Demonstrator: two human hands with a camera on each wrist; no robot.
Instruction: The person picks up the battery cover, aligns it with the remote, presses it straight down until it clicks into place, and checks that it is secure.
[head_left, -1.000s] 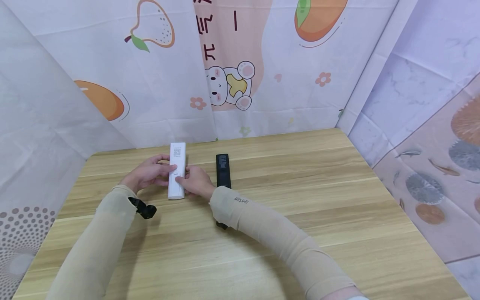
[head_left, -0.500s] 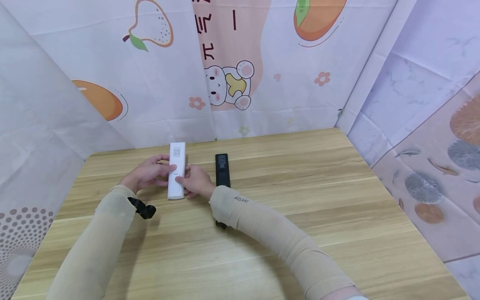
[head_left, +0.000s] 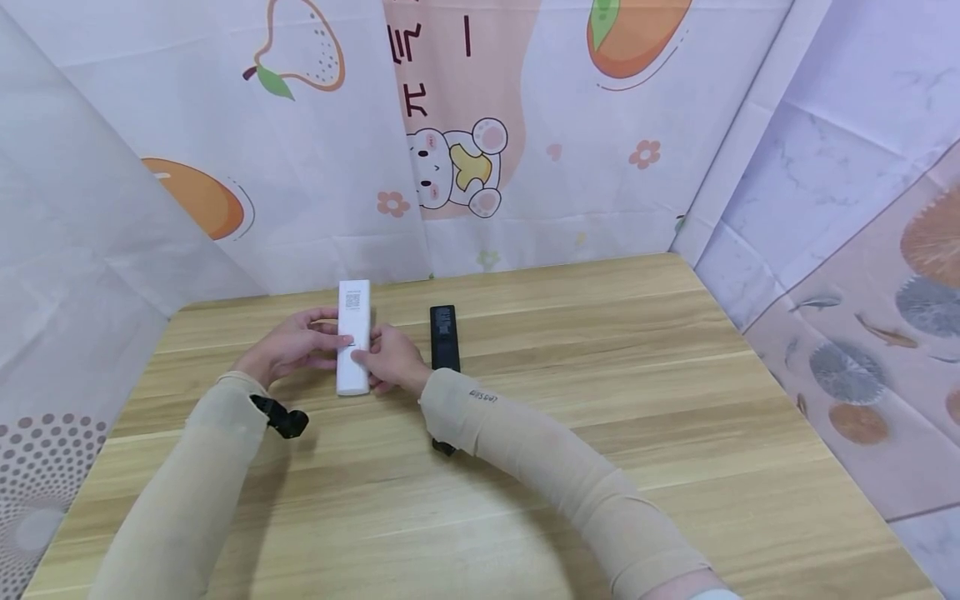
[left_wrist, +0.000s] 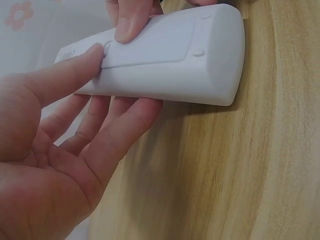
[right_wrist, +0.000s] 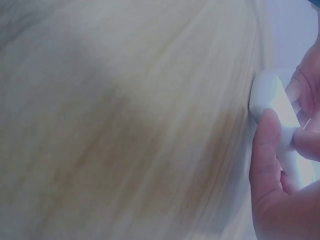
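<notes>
A white remote control (head_left: 353, 317) lies back up between my hands, its QR label toward the far end. My left hand (head_left: 298, 343) grips it from the left. In the left wrist view the thumb (left_wrist: 90, 60) presses near the latch of the battery cover (left_wrist: 155, 45), while the other fingers support the side below. From the right, my right hand (head_left: 393, 358) holds the remote with its thumb (left_wrist: 131, 25) on that cover. The cover sits in place. A black remote control (head_left: 444, 337) lies face down beyond my right wrist, partly hidden by the sleeve.
The wooden table (head_left: 600, 375) reaches out to both sides and toward me. A printed curtain (head_left: 315, 183) hangs along its back edge, and another covering (head_left: 840, 250) hangs at the right. Small black cameras (head_left: 281, 417) sit at both wrists.
The white remote's tilt shifts slightly, and my left thumb now lies a little closer to the cover's latch. Both hands keep their hold, and the black remote stays put.
</notes>
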